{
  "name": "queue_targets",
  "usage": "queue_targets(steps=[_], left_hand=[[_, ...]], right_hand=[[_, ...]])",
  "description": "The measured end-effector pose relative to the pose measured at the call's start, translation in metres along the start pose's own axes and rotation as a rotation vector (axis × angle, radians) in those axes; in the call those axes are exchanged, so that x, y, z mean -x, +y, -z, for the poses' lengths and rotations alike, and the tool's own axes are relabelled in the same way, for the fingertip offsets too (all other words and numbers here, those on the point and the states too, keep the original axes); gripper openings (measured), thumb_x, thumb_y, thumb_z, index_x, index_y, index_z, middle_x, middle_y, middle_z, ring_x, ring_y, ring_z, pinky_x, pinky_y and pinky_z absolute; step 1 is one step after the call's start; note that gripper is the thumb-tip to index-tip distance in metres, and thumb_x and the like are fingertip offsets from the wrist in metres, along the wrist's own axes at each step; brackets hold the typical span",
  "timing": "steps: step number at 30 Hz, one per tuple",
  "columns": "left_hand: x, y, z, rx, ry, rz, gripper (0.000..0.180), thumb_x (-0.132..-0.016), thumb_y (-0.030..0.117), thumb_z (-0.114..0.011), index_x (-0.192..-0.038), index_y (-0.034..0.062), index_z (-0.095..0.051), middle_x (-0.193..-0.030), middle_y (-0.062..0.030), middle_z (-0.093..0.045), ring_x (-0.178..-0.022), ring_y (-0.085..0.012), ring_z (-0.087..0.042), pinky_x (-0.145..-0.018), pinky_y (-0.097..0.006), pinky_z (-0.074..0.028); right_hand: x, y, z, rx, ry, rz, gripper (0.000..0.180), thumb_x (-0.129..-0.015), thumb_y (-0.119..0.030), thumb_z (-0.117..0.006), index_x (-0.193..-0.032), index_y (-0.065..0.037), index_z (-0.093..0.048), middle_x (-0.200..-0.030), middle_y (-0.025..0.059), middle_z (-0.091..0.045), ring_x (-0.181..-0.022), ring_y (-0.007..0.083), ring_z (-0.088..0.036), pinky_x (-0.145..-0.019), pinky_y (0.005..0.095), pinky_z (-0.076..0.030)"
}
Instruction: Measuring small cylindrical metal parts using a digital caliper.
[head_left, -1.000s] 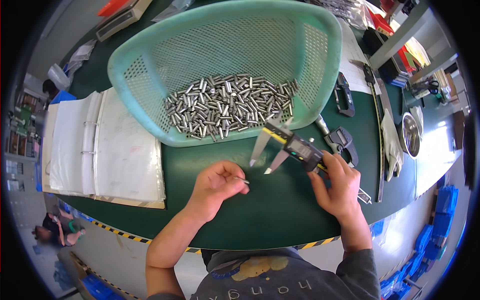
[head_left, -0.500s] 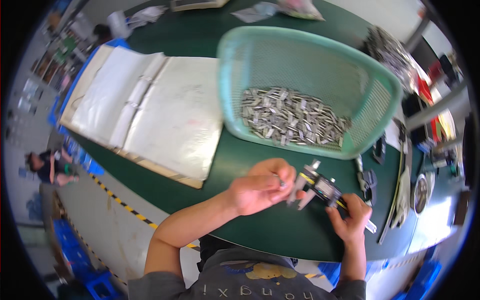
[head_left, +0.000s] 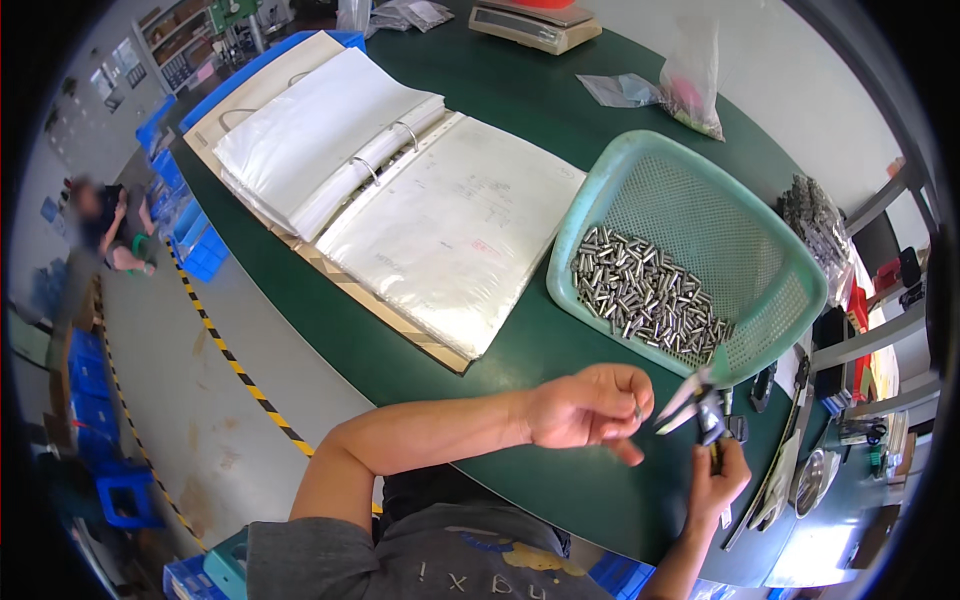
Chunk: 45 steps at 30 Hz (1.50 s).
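Pinches a small metal pin [head_left: 638, 412] in the fingertips of the left hand [head_left: 585, 406], with one lower finger stretched out to the right below the pin. Cannot tell exactly which fingertips bear on the pin: too small and partly covered. Grips a digital caliper [head_left: 710, 418] in the right hand [head_left: 718, 480], with fingers and thumb curled round the dark body. Points the jaws leftward, with a gap visible between them. Has the pin near the jaw tips, on their left, over the near part of the green table [head_left: 525, 345].

Just beyond the hands: a pale green mesh basket [head_left: 740, 205], with a heap of similar loose metal pins [head_left: 640, 295] toward its near left side. Left of the basket: a ring binder [head_left: 455, 230], open flat, with pages in clear sleeves. Right of the caliper: a micrometer [head_left: 737, 428], partly hidden; farther right, a pale glove [head_left: 775, 497] beside a round metal bowl [head_left: 810, 482]. Toward the far edge: a scale [head_left: 530, 30] and a clear plastic bag [head_left: 692, 85]. Left, past the table: blue bins [head_left: 200, 245], yellow-and-black floor tape [head_left: 232, 360] and a co-worker [head_left: 112, 222].
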<state>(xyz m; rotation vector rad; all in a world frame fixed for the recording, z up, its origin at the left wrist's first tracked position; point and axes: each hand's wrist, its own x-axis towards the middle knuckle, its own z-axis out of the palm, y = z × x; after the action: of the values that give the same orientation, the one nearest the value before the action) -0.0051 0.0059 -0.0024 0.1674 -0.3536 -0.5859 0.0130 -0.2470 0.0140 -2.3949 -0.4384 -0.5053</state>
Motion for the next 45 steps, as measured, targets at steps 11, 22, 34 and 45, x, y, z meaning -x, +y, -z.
queue_targets(steps=[11,22,34,45], left_hand=[[-0.011,0.008,0.017,-1.12,0.305,-0.123,0.015,-0.08,0.007,-0.066,-0.092,0.0028,-0.058,-0.084,-0.0014,-0.058,-0.074,-0.0057,-0.054,-0.067,-0.02,-0.047],[-0.007,0.012,0.038,-0.922,0.424,-0.084,0.016,-0.079,0.007,-0.067,-0.09,0.0004,-0.058,-0.078,-0.0031,-0.059,-0.069,-0.0075,-0.056,-0.061,-0.022,-0.047],[0.006,0.019,0.025,-0.935,0.575,-0.06,0.014,-0.083,0.001,-0.06,-0.096,-0.0003,-0.054,-0.083,-0.0055,-0.059,-0.073,-0.0113,-0.059,-0.067,-0.026,-0.052],[0.006,0.017,0.022,-0.951,0.557,-0.097,0.018,-0.08,-0.006,-0.062,-0.097,-0.0026,-0.056,-0.083,-0.0042,-0.057,-0.075,-0.0068,-0.055,-0.066,-0.019,-0.048]], right_hand=[[-0.006,-0.016,0.019,0.098,0.181,0.263,0.031,-0.082,-0.029,-0.06,-0.089,0.001,-0.054,-0.062,0.004,-0.041,-0.05,0.0136,-0.036,-0.044,0.0284,-0.025],[0.0,-0.06,0.009,0.287,0.098,0.194,0.04,-0.063,-0.038,-0.075,-0.066,-0.004,-0.054,-0.05,0.0075,-0.042,-0.041,0.0229,-0.041,-0.041,0.0324,-0.031],[-0.024,-0.044,0.005,0.37,0.08,0.214,0.052,-0.053,-0.051,-0.077,-0.057,-0.009,-0.046,-0.052,0.0029,-0.047,-0.046,0.022,-0.051,-0.045,0.0319,-0.038],[-0.023,-0.012,-0.008,0.181,0.139,0.186,0.039,-0.054,-0.035,-0.079,-0.067,-0.006,-0.055,-0.053,0.005,-0.048,-0.044,0.0236,-0.048,-0.042,0.0323,-0.035]])
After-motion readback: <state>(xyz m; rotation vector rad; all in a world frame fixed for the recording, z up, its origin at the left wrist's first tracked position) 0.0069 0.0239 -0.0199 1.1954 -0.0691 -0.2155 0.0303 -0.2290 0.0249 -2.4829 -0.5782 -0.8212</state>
